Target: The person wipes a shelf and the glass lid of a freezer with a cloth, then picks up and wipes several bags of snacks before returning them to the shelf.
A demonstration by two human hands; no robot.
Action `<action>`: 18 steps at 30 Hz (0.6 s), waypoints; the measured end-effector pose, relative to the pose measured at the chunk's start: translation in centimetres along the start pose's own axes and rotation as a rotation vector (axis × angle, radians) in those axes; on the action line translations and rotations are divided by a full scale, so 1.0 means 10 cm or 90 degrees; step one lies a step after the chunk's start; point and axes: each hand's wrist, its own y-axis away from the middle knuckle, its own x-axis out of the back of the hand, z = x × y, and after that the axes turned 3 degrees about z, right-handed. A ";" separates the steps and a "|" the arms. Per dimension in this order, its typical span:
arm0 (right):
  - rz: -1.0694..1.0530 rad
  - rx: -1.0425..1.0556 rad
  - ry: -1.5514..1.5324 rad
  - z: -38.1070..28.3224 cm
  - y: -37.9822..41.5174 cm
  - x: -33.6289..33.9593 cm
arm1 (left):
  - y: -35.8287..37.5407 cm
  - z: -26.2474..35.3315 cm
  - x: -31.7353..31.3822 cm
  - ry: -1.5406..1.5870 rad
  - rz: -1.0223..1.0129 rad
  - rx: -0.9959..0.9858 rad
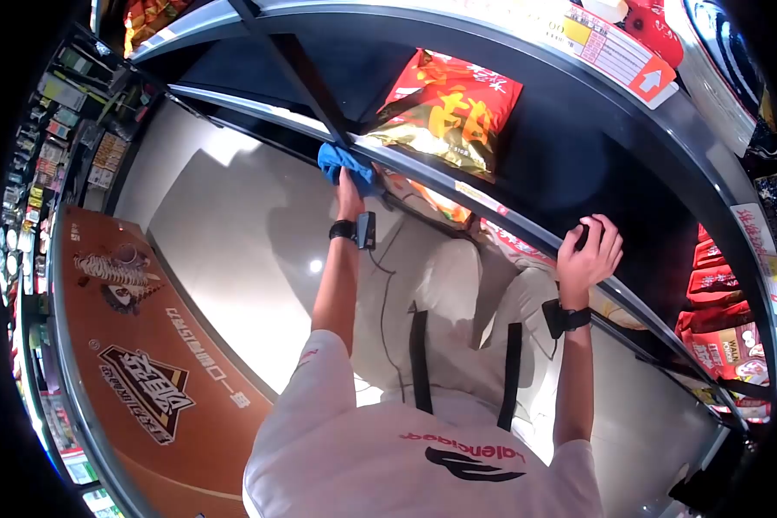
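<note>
My left hand (349,194) is closed on a blue cloth (344,164), which touches the shelf's front edge beside a dark upright post. Its fingers are partly hidden by the cloth. My right hand (590,252) rests on the front edge of the same shelf (492,205), farther right, with its fingers spread and bent over the edge and nothing seen in them. Between the two hands, a red and gold snack bag (453,112) lies on the dark shelf.
Red packages (721,337) stand at the shelf's right end. More bags (440,200) show below the shelf edge. A price label (617,56) hangs from the upper shelf. An orange-brown display panel (147,345) stands at the left, with stocked shelves beyond it.
</note>
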 end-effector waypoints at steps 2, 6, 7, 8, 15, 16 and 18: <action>0.002 0.000 0.001 0.00 0.00 0.00 | -0.07 -0.24 0.20 -0.068 0.028 0.006; 0.012 0.001 -0.009 0.00 0.00 -0.01 | -0.05 -0.57 0.30 -0.095 0.029 0.070; 0.012 0.005 -0.007 0.01 0.01 -0.02 | -0.12 -0.59 0.34 -0.091 -0.008 0.101; 0.005 -0.003 -0.006 0.01 0.01 -0.03 | -0.20 -0.59 0.39 -0.082 -0.050 0.132; 0.004 -0.015 0.008 0.00 0.06 -0.05 | 0.21 0.19 0.10 -0.173 -0.067 0.047; 0.016 -0.017 0.005 0.00 0.04 -0.08 | 0.09 0.11 0.18 -0.155 -0.043 0.090; 0.020 -0.016 0.011 0.04 0.07 -0.12 | -0.18 -0.21 0.43 -0.109 -0.092 0.172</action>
